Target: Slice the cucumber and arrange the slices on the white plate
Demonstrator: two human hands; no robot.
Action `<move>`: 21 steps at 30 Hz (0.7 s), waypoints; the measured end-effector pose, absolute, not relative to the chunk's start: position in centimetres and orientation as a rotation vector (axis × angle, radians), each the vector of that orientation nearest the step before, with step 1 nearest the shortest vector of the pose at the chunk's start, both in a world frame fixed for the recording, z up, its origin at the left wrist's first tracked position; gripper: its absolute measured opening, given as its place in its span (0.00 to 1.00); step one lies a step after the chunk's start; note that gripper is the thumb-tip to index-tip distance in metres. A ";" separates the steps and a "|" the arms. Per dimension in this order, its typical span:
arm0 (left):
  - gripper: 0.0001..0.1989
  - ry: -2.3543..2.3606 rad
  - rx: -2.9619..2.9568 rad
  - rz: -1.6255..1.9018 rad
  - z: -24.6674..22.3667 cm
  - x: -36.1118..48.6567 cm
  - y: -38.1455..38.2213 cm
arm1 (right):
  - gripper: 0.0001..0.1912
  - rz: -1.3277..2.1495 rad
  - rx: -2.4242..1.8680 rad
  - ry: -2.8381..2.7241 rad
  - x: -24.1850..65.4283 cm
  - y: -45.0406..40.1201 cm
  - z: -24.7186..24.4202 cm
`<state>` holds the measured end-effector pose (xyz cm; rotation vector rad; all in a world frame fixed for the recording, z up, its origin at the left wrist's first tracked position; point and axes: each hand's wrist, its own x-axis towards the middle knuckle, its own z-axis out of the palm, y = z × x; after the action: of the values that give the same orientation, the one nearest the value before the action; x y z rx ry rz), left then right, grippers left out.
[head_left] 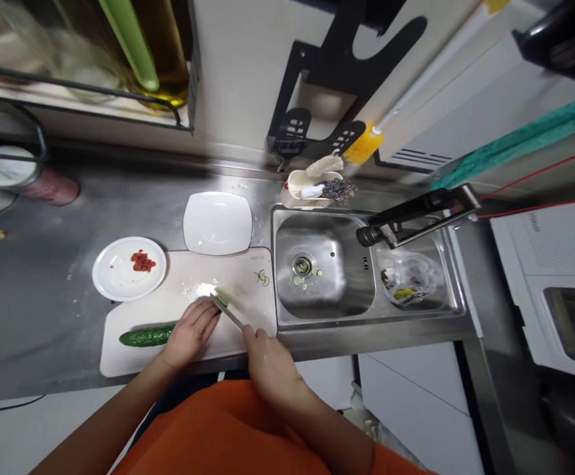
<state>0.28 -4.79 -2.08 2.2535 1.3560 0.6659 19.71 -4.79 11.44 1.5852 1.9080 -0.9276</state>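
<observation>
My left hand (192, 332) is closed over the right part of a green cucumber (146, 336) lying on a white cutting board (119, 359). Wrapped round the handle of a knife (229, 313) is my right hand (271, 361). The blade slants up and to the left, its edge at the cucumber's right end beside my left fingertips. A few thin green slices (262, 278) lie near the board's right edge. Behind the board is an empty white square plate (217, 223). A round white plate (109, 269) with chopped red pieces (142, 261) stands at the board's upper left.
Right of the board is a steel sink (324, 300) with cucumber slices near its drain. A black faucet (396, 216) reaches over it, and a plastic bag (411, 280) lies in the second basin. A scrubber holder (300, 191) stands behind. A rack with bottles (169, 53) hangs upper left.
</observation>
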 end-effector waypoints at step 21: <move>0.13 1.313 2.345 0.767 -1.8 0.4 -4.4 | 0.17 -1.014 1.518 1.903 18.9 -3.3 9.6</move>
<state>0.42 -4.37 -1.76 2.3448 1.3134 0.7667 18.88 -3.31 9.60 1.5183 1.9035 -1.0139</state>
